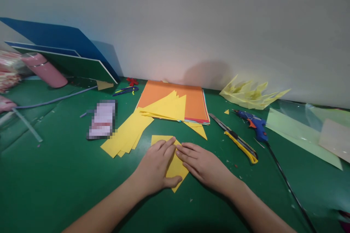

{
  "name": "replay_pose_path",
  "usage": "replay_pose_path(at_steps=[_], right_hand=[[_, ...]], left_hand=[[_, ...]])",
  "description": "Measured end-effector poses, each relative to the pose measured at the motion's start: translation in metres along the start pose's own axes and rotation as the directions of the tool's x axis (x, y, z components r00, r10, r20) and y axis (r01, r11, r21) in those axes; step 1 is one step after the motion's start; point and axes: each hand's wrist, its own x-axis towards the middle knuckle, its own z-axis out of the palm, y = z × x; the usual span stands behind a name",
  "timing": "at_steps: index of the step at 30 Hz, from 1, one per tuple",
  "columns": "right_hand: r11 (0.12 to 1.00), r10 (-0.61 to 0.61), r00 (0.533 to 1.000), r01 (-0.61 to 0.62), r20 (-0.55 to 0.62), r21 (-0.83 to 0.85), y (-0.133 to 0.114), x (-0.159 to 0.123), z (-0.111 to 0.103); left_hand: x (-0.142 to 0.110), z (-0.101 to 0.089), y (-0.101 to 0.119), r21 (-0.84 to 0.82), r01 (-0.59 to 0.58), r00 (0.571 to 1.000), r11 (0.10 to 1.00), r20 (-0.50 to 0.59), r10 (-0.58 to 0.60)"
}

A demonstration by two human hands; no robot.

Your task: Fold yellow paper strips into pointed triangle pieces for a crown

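A small sheet of yellow paper [175, 169] lies on the green table, partly folded, with a pointed corner toward me. My left hand [157, 165] rests flat on its left part, the thumb spread toward the near corner. From the right, my right hand [201, 162] lays its stretched fingers on the paper's other edge, the fingertips of both hands close together near the top. Beyond the hands, folded yellow triangles [172, 107] sit on a stack of coloured paper [153, 93] with orange on top. Several yellow strips [128, 133] fan out to the left.
To the right lie a yellow utility knife [237, 142], a blue glue gun [255, 123] with a black cord, and pale green sheets [300, 138]. A spiky yellow paper piece [251, 94] stands by the wall. On the left are a blurred-out phone [102, 120] and a pink bottle [46, 71].
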Motion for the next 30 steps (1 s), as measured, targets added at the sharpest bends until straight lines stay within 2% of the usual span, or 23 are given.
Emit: replay_pose_path(at_steps=[7,16,30], right_hand=[[1.000,-0.022,1.000,0.022,-0.003,-0.003,0.0007,0.0004,-0.0022],[1.000,-0.021,0.999,0.021,-0.026,0.007,-0.0002,0.0009,-0.0009],[1.000,-0.022,1.000,0.022,-0.021,0.016,-0.0015,0.0005,-0.0020]], left_hand=[[0.0009,-0.0028,0.0001,-0.004,0.033,0.999,0.999,0.041,-0.032],[0.0022,-0.0039,-0.0002,-0.022,0.028,0.999,0.999,0.016,-0.028],[-0.0002,-0.0021,-0.0007,-0.039,0.051,0.998,0.998,0.038,-0.049]])
